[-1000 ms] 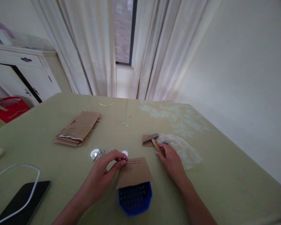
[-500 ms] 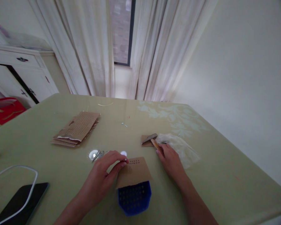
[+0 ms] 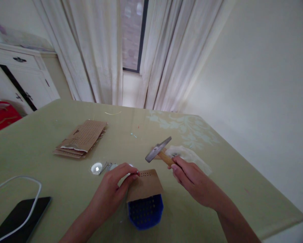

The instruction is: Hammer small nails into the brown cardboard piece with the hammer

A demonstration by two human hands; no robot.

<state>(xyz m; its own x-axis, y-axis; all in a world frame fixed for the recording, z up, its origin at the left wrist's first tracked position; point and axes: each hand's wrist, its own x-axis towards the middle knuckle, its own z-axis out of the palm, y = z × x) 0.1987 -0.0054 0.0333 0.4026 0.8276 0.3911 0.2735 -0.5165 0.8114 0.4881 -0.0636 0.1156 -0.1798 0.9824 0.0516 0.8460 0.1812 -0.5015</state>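
Left hand (image 3: 113, 184) pinches something tiny and unclear (image 3: 138, 172) at the far left corner of the card (image 3: 146, 185), while the right hand (image 3: 191, 179), farther from it, grips the hammer (image 3: 163, 157), whose handle slants far-left to a head held right and far of that pinch.

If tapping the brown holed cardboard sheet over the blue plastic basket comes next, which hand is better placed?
Probably the right hand: it grips the wooden-handled metal hammer, while the left hand is at the edge of the cardboard sheet.
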